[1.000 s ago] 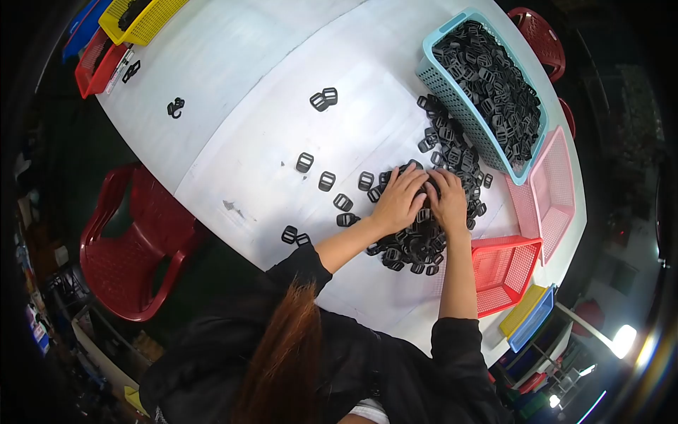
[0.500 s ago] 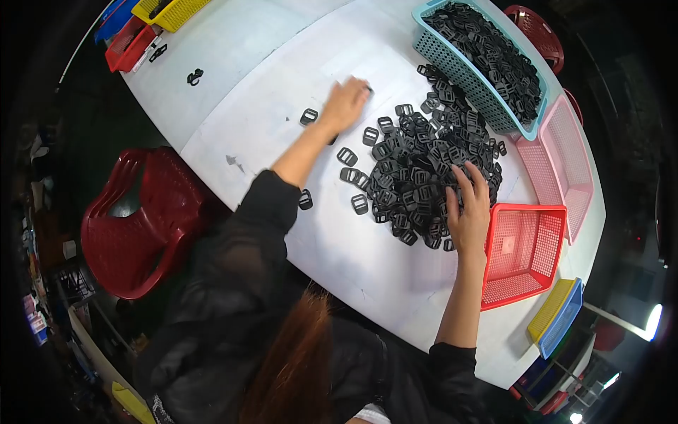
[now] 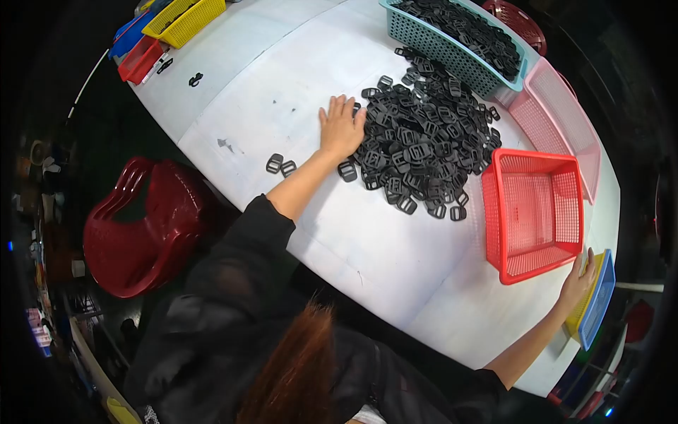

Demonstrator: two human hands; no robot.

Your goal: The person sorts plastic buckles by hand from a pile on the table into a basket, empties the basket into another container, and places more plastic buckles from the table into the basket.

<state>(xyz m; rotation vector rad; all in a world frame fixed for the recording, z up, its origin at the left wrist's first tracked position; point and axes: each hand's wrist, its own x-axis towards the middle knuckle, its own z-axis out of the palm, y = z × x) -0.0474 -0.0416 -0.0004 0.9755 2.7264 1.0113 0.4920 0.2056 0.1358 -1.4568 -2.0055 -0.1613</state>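
Many black plastic strap buckles lie in a loose pile (image 3: 424, 134) on the white table. At the pile's left edge my left hand (image 3: 342, 128) rests palm down with spread fingers, a buckle (image 3: 356, 108) by its fingertips. Under my left forearm's line, a few stray buckles (image 3: 275, 164) sit apart from the pile. My right hand (image 3: 578, 284) is away from the pile, fingers stretched between the near corner of a red basket (image 3: 498, 244) and a yellow basket (image 3: 600, 266). No buckle shows in it.
A blue-green basket (image 3: 452, 60) full of buckles stands behind the pile, beside a pink basket (image 3: 531, 116). A blue basket (image 3: 597, 311) adjoins the yellow one. Far left are small red (image 3: 141, 62) and yellow baskets (image 3: 185, 25). A dark red chair (image 3: 152, 226) stands left.
My left hand has come back to the pile's left edge, and stray buckles there are closer to the pile. My right hand has left the pile for the yellow basket. The view has shifted.
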